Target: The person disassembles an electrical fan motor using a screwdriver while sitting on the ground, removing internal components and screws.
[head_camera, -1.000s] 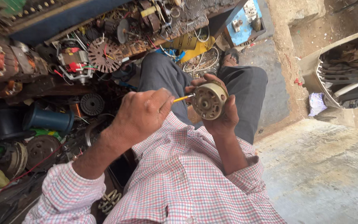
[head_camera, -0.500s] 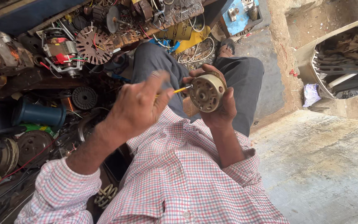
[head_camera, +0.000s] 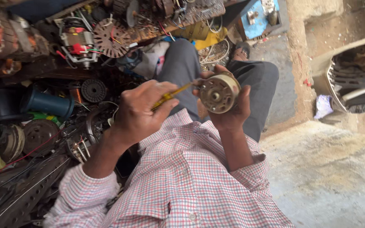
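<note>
Since the earlier frame, both hands have drifted a little lower and to the right in the head view, and the clutter at the left has slid with them; the grip itself looks unchanged. Now the left hand (head_camera: 142, 112) has its fingers closed together around a slim yellow-handled screwdriver (head_camera: 172, 95), whose tip reaches the edge of a round, tan-grey metal motor body with a vented end plate (head_camera: 219, 93). That motor sits above the lap, against the grey trousers (head_camera: 260, 90), cupped by the right hand (head_camera: 232, 114), whose fingers are clamped around its rim from behind and below.

Judging by its metal shell, the motor is probably heavy for its size, rigid and not fragile, though dusty metal can slip (the shaft and any thin wires would be the tender parts). A hold around the outer rim, as here, seems the sound one, leaving the face free for the tool.

As for packages and labels: none can be read. A blue box-shaped metal piece (head_camera: 258, 19) lies at the top, beyond the knees; a crumpled white-and-violet wrapper (head_camera: 324, 106) rests on the ground at the right, beside a pale curved metal guard (head_camera: 351, 74). At the left, a dark blue cylinder (head_camera: 47, 102) lies among brown perforated discs (head_camera: 110, 39) and motor parts.
</note>
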